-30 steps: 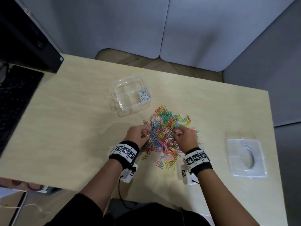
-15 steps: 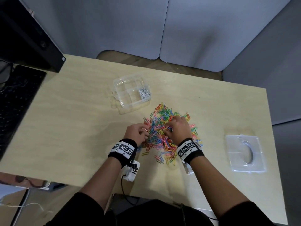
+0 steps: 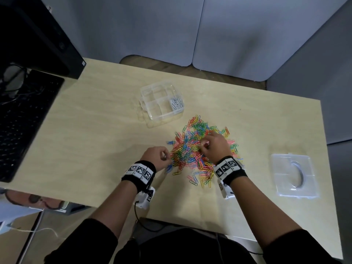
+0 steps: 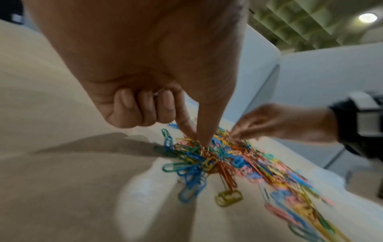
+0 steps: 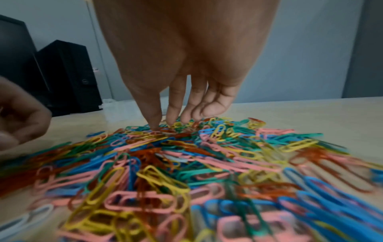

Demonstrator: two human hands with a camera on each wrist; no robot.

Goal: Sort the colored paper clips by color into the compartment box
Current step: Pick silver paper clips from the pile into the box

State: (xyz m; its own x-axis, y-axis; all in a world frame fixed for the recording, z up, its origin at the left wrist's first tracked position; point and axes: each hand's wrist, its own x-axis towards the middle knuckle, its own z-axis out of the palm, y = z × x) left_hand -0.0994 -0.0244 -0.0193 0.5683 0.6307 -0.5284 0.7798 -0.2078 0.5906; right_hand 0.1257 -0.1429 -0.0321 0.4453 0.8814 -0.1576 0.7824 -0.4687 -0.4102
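Note:
A heap of coloured paper clips (image 3: pixel 198 149) lies mid-table, filling the right wrist view (image 5: pixel 186 163). The clear compartment box (image 3: pixel 152 96) stands just beyond it, with silvery clips (image 3: pixel 176 103) in one right-hand compartment. My left hand (image 3: pixel 165 157) is at the heap's left edge; its thumb and forefinger pinch a clip (image 4: pixel 205 148) in the heap, the other fingers curled with something metallic (image 4: pixel 158 93) between them. My right hand (image 3: pixel 204 145) reaches into the heap's middle, thumb and fingertips (image 5: pixel 154 126) closing on a clip there.
The box's clear lid (image 3: pixel 294 176) lies flat at the right. A black keyboard (image 3: pixel 22 119) and a black computer case (image 3: pixel 43 39) occupy the far left. Grey partition panels (image 3: pixel 190 31) stand behind the table's back edge.
My right hand has moved away from me, from the heap's near side to its middle. My left hand has stayed at the heap's left edge.

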